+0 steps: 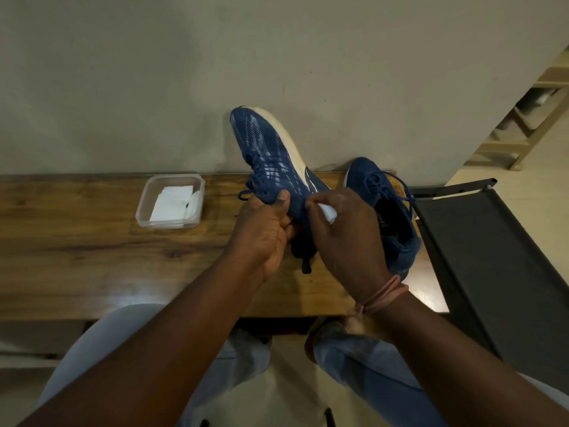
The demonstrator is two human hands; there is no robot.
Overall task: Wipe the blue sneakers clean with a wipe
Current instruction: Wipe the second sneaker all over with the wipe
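Head view: left hand grips raised sneaker at its collar, right hand fingers pinch wipe against its side, second sneaker on bench right; advise firm hold, short strokes.

Wooden bench runs left-right against a plain wall. On it, left of centre: clear plastic container w/ folded white wipes inside. At right end: blue sneaker sitting on the wood, laces loose, toe twd wall, heel twd the near edge.
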